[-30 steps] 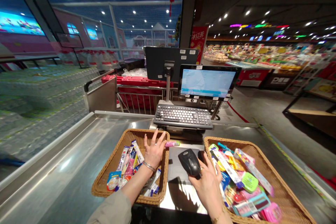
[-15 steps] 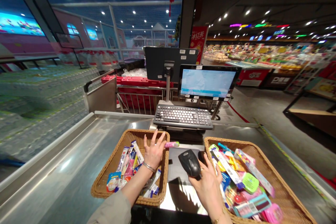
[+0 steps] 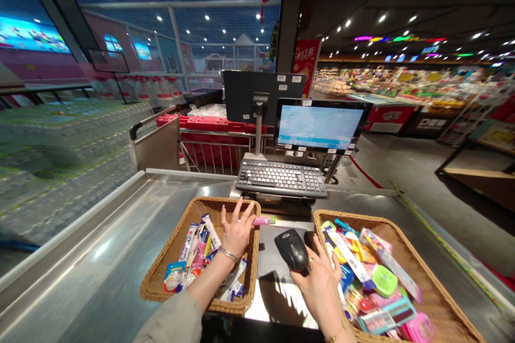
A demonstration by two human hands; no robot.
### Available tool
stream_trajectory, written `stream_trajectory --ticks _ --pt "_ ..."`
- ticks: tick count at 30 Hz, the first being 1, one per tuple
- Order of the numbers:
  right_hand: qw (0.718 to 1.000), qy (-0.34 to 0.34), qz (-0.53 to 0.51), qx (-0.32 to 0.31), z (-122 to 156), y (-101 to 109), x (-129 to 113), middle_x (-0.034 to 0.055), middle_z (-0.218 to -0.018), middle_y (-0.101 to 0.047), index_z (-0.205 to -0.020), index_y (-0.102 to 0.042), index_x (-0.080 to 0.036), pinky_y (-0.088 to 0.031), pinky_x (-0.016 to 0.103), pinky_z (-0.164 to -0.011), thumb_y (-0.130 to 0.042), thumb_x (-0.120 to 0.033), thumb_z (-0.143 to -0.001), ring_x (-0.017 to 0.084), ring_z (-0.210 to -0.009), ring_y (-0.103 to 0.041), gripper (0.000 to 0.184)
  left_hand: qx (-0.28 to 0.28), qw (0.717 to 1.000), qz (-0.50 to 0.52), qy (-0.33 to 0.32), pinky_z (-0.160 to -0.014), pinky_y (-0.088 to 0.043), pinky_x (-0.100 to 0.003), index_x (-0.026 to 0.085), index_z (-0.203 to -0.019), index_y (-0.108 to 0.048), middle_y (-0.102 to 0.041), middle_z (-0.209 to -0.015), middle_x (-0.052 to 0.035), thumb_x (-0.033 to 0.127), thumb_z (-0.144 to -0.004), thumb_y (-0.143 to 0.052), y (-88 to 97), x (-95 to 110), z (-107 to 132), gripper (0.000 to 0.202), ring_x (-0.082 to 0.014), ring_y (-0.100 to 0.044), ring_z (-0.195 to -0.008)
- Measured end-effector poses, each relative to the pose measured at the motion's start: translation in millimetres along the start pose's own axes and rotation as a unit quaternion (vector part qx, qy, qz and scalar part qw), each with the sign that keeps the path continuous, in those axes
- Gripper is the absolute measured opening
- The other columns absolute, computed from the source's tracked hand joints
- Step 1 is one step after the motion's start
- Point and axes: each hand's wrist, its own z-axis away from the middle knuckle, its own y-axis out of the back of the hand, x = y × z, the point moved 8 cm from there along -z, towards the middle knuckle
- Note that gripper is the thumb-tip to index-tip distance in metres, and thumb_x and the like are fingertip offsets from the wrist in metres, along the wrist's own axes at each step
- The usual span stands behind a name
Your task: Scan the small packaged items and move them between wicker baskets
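My left hand (image 3: pixel 236 233) is over the right side of the left wicker basket (image 3: pixel 151 281), gripping a small pink tube-shaped pack (image 3: pixel 264 221) with a green end and a barcode. The pack sticks out past the basket rim towards the middle; its inner end is hidden by the fingers. Under the hand, the basket holds several wrapped sticks and a blue cup-like pack (image 3: pixel 175 276). Between the two baskets, my right hand (image 3: pixel 317 278) is wrapped round a black barcode scanner (image 3: pixel 292 249), whose head points up and left towards the pink pack.
The right wicker basket (image 3: pixel 446 300) is full of colourful small packs, close beside my right hand. Behind the baskets stand a keyboard (image 3: pixel 281 178), a lit screen (image 3: pixel 317 127) and a second monitor (image 3: pixel 249 96) seen from behind. A metal counter (image 3: pixel 108 246) extends left.
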Motion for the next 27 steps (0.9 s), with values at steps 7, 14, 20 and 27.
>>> stream_trajectory --ticks 7,14,20,27 --pt "1.000 -0.014 -0.016 -0.012 -0.9 0.1 0.5 0.0023 -0.133 -0.063 -0.095 -0.075 -0.029 -0.017 0.060 -0.114 -0.061 -0.024 -0.072 0.031 -0.141 -0.037 0.027 -0.002 1.000 -0.005 -0.002 -0.117 0.009 -0.068 0.029 -0.106 -0.070 -0.054 -0.145 0.0007 0.017 -0.095 -0.049 -0.6 -0.5 0.7 0.027 -0.0279 -0.024 -0.149" --pt "1.000 -0.002 -0.026 -0.010 -0.1 -1.8 -1.2 0.0021 -0.132 -0.064 -0.093 -0.075 -0.029 -0.017 0.060 -0.114 -0.061 -0.024 -0.073 0.032 -0.141 -0.036 0.024 0.005 1.000 -0.012 0.001 -0.117 0.009 -0.067 0.030 -0.106 -0.070 -0.054 -0.144 0.0008 0.016 -0.095 -0.048 -1.5 -1.4 1.8 0.029 -0.0287 -0.027 -0.148" --pt "1.000 0.020 -0.021 -0.001 1.0 1.0 -5.0 0.0007 -0.130 -0.065 -0.092 -0.075 -0.029 -0.017 0.059 -0.113 -0.059 -0.023 -0.075 0.032 -0.142 -0.036 0.023 -0.011 1.000 -0.010 0.002 -0.118 0.011 -0.066 0.030 -0.107 -0.070 -0.053 -0.145 0.0013 0.020 -0.096 -0.049 -3.6 -2.7 2.7 0.025 -0.0285 -0.031 -0.146" --pt "1.000 0.013 -0.024 -0.006 -1.5 -1.9 -4.3 -0.0006 -0.129 -0.066 -0.090 -0.075 -0.030 -0.017 0.059 -0.113 -0.061 -0.025 -0.075 0.032 -0.141 -0.036 0.021 -0.005 1.000 -0.013 -0.001 -0.118 0.011 -0.066 0.030 -0.106 -0.070 -0.054 -0.145 0.0019 0.019 -0.095 -0.050 -3.4 -3.1 2.6 0.026 -0.0275 -0.029 -0.147"
